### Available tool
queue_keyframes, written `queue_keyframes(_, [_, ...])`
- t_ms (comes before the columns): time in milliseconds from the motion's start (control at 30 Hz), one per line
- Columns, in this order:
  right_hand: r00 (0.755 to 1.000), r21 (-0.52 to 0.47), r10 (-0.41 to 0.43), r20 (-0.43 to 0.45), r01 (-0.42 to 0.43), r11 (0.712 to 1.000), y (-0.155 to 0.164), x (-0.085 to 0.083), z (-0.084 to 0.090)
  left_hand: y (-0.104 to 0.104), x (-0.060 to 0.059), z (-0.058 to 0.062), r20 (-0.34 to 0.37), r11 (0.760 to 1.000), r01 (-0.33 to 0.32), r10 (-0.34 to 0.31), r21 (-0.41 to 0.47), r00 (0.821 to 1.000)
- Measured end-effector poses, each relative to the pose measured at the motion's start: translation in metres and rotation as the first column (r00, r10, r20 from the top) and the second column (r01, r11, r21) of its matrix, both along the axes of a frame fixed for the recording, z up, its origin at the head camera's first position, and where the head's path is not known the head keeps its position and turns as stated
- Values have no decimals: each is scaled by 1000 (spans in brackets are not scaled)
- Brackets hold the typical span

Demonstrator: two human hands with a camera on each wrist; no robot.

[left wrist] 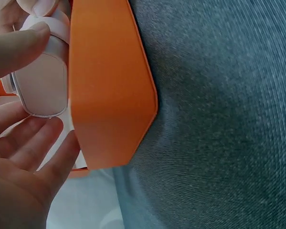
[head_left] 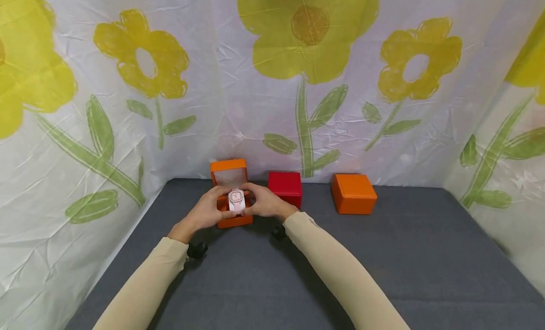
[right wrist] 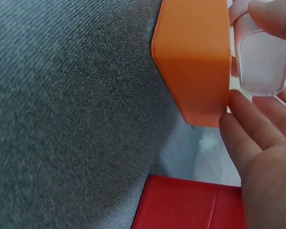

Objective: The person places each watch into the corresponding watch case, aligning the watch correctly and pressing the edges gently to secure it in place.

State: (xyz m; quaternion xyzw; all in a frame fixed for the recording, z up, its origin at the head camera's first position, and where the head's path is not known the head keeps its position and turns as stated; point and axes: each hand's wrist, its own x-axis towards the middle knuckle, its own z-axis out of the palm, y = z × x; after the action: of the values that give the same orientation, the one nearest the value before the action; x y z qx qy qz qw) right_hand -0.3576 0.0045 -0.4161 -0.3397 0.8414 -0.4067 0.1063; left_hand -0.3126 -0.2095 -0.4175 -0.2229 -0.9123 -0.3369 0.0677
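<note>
A pink wristwatch (head_left: 236, 196) wraps round a small white cushion (left wrist: 41, 83), just over an open orange watch box (head_left: 235, 221). My left hand (head_left: 206, 211) grips the cushion from the left, thumb on its near side by the strap and fingers at its end. From the right, my right hand (head_left: 267, 201) holds the other end, its thumb likewise pressed near the strap. In both wrist views, fingertips reach right to the box's rim. The raised lid (head_left: 228, 165) stands behind, pale inside. Much of the box's interior is hidden by the hands and cushion.
A closed red box (head_left: 284, 184) stands just right of my right hand. Farther right is a closed orange box (head_left: 354, 194). All stand towards the back of the dark grey table (head_left: 272, 273), in front of a flower-printed curtain (head_left: 204, 84).
</note>
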Motion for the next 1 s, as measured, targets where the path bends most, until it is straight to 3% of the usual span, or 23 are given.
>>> queue_keyframes(233, [998,90,-11,-63,16,996,-8,-3,-4,-6,-4,-7,15,1000,13,-13,-19,1000])
queue_keyframes(500, [997,137,-39,-74,49,989,-12,-4,-3,-10,-10,-10,36,1000,25,-25,0,999])
queue_keyframes(1000, [996,210,-60,-72,74,975,-17,-4,-5,-11,-14,-9,143,1000,-7,8,-4,990])
